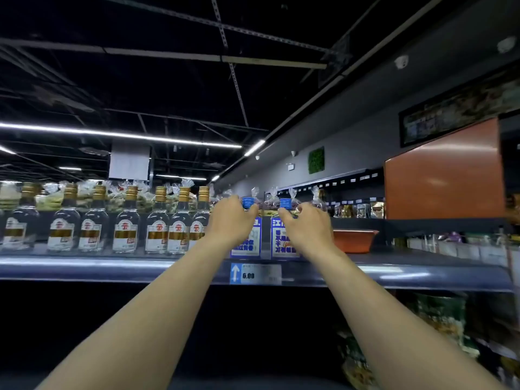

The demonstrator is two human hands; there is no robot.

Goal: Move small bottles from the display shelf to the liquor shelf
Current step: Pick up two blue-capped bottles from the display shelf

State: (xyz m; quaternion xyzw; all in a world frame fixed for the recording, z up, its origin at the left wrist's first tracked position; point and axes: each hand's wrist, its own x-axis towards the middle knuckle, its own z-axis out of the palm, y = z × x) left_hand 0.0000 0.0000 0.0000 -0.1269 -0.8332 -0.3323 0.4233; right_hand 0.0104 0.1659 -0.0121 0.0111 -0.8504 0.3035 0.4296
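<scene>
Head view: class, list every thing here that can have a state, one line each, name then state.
left blue-capped bottle, upright on shelf, capped
right blue-capped bottle, upright on shelf, capped
left hand, grips left blue-capped bottle's neck
right hand, grips right blue-capped bottle's neck
gold-capped bottles, upright in a row, capped, untouched

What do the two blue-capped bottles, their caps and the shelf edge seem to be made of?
Left bottle and right bottle: likely glass, mostly covered by glossy blue-and-white labels. Caps: blue plastic, ribbed sides. Shelf edge: smooth glossy metal or plastic, reflecting the ceiling lights.
</scene>
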